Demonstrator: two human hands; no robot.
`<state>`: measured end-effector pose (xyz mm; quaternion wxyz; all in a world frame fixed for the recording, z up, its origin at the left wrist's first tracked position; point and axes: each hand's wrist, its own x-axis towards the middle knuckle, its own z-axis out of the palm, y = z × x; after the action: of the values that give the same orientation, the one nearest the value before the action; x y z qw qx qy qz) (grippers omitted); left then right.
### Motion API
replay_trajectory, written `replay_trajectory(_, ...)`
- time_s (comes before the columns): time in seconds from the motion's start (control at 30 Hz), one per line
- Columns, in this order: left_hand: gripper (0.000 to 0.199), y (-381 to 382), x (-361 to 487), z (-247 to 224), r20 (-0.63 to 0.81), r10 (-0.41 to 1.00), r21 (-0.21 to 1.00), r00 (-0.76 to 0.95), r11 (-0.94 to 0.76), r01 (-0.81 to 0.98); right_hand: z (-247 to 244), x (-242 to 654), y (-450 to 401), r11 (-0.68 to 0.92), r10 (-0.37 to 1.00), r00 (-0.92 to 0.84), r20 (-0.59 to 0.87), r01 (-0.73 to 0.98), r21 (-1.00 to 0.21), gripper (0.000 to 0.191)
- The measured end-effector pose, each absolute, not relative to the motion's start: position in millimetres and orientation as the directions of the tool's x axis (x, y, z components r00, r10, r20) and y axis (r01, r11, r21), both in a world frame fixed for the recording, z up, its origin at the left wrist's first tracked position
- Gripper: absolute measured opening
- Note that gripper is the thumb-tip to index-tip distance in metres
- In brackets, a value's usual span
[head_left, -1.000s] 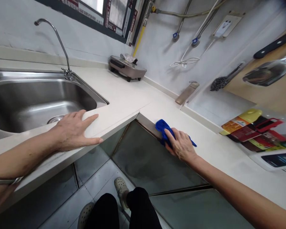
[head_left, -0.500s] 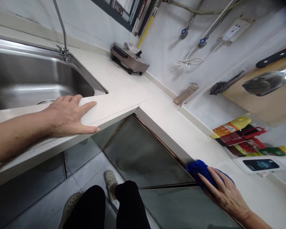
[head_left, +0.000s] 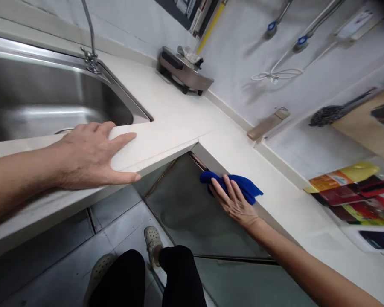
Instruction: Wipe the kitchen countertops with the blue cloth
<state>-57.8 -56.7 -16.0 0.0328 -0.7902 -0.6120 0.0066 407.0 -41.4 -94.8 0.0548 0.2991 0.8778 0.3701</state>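
Note:
A blue cloth [head_left: 243,185] is under my right hand [head_left: 233,200], which presses it against the front edge of the white countertop [head_left: 166,132], close to the inner corner. Its fingers lie over the cloth, and one end of the cloth sticks out to the right. Below it are the dark glass cabinet doors [head_left: 192,204]. My left hand [head_left: 89,155] rests on the counter strip in front of the steel sink [head_left: 35,94], fingers spread, thumb toward the corner, with nothing in it.
A faucet [head_left: 91,59] rises behind the sink. On the counter stand a portable stove [head_left: 184,72] and a brown bottle-like cylinder [head_left: 269,123]. Colourful packets [head_left: 355,187] and a white device with a dark screen [head_left: 377,238] are at the right. My feet in clogs [head_left: 152,243] are on the tiled floor.
My right hand has slid the blue cloth along the counter's front edge, from the lower right toward the inner corner. My left hand stays in place on the counter. The view has shifted slightly.

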Motion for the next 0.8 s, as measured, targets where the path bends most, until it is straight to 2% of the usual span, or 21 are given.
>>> replay_trajectory(0.17,0.106,-57.1,-58.7,-18.9,0.017,0.976,0.024,0.218,-0.218,0.976,-121.2,343.0,27.4,0.623,0.491,-0.848,0.199,0.502,0.600,0.074)
replay_trajectory(0.37,0.107,-57.1,-63.7,-23.2,0.054,0.973,0.058,0.223,-0.226,0.972,-158.4,311.9,72.0,0.616,0.512,-0.802,0.306,0.592,0.520,0.084)
replay_trajectory(0.6,0.102,-57.8,-63.8,-13.2,0.023,0.966,0.027,0.257,-0.258,0.966,-164.5,345.3,37.8,0.610,0.650,-0.719,0.245,0.686,0.395,0.081)
replay_trajectory(0.73,0.103,-52.7,-70.8,-19.2,0.051,0.965,0.027,0.259,-0.261,0.965,-163.2,378.9,3.8,0.562,0.689,-0.684,0.240,0.713,0.419,0.080)
replay_trajectory(0.8,0.105,-44.5,-82.0,-30.6,0.093,0.959,0.098,0.267,-0.275,0.956,-165.2,403.7,-16.2,0.540,0.700,-0.675,0.232,0.714,0.446,0.079)
